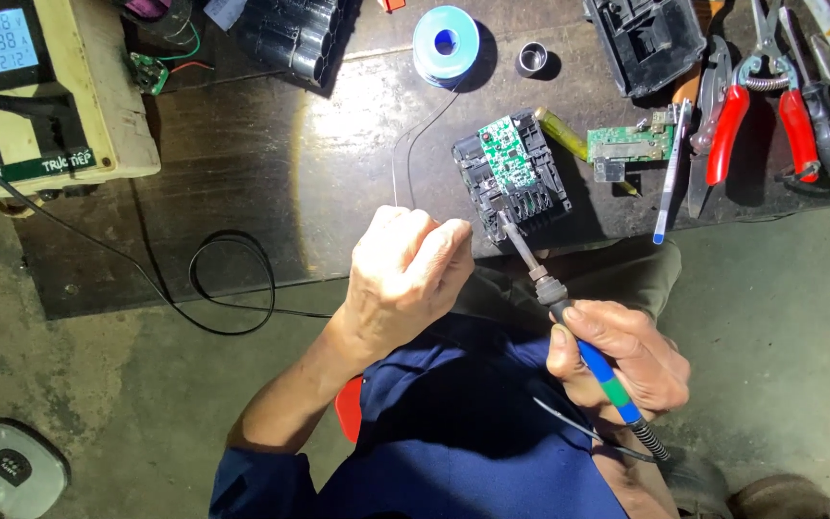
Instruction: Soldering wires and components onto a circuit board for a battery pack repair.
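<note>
My right hand point(626, 351) grips a soldering iron point(554, 298) by its blue and green handle; the metal tip touches the near edge of a green circuit board point(508, 154) seated in a black plastic housing point(540, 197). My left hand point(405, 274) is closed just left of the iron's tip, pinching a thin solder wire point(401, 159) that runs up to a blue spool point(445, 42) at the back of the board.
A dark work board point(242, 183) lies on the concrete floor. A second small circuit board point(628, 144), red-handled pliers point(756, 106), screwdrivers and a black casing point(646, 38) lie at the right. A cream meter box point(31, 86) with a black cable sits at the left.
</note>
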